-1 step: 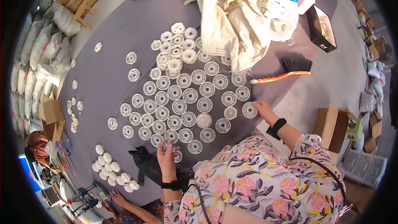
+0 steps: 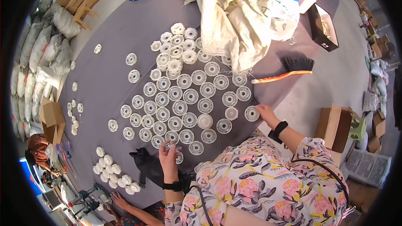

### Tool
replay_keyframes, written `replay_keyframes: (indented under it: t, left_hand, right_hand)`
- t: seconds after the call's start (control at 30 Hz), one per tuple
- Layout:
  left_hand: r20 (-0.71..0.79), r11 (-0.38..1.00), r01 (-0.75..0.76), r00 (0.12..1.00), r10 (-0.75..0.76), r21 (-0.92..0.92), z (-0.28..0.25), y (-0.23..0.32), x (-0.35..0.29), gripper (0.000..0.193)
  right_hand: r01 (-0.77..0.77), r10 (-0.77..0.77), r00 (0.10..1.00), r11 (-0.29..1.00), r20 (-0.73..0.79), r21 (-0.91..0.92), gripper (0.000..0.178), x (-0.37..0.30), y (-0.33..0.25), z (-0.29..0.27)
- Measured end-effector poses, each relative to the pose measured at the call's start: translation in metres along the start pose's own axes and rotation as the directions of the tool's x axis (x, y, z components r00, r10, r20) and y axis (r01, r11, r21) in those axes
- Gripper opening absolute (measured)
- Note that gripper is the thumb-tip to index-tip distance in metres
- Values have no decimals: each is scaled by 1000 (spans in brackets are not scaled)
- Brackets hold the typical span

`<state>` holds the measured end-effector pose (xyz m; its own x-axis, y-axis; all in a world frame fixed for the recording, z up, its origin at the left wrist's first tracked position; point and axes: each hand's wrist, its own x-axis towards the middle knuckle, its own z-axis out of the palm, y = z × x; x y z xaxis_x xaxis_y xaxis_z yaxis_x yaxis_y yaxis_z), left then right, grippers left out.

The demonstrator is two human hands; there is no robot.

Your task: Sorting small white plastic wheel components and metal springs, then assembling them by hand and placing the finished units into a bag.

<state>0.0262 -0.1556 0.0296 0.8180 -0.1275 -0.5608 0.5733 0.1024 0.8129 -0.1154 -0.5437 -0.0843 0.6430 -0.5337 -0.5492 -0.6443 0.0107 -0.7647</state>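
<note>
Many round white plastic wheel-like discs [image 2: 190, 96] with ringed centres lie in loose rows over the grey-covered table [image 2: 113, 29]. My right hand [image 2: 267, 115] pinches the rim of one such disc [image 2: 251, 113] at the near right edge of the group. At the near end, my left hand [image 2: 168, 159] is closed with small shiny pieces [image 2: 168, 144] at its fingertips; their exact kind is too small to tell. Beside its fingers sits another disc [image 2: 179, 158], partly hidden. A plainer white disc [image 2: 205, 121] lies among the ringed ones.
A cream sack [image 2: 234, 21] lies at the back, near an orange-handled brush [image 2: 289, 73] and a black box [image 2: 323, 27]. Left of me are a black cloth bag [image 2: 148, 167], stacked white pieces [image 2: 109, 168] and a co-worker's hand [image 2: 120, 201]. Farther left stands a cardboard box [image 2: 53, 119].
The whole view has shifted very slightly. Both hands keep their places at the same discs, and nothing was let go.
</note>
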Motion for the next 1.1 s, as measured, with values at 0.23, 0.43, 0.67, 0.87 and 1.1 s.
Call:
replay_keyframes:
  t: [0.23,0.43,0.67,0.87,1.1]
  left_hand:
    - [215,945,-136,974,72,298,30,-22,9,47]
    - [673,572,-623,722,159,534,98,-11,1,51]
    - [621,703,-485,780,79,520,115,-22,0,49]
    - [668,742,-543,724,175,394,126,-21,-11,43]
    - [483,957,149,837,-257,251,113,-30,1,27]
  right_hand:
    - [200,-256,939,950,-229,-241,34,-26,-11,22]
    - [169,-252,882,958,398,233,39,-77,-83,65]
    - [-143,-119,848,887,517,440,41,-95,-97,64]
    - [-178,-77,837,898,541,403,44,-91,-93,54]
    - [425,-478,827,876,296,228,44,-97,-104,39]
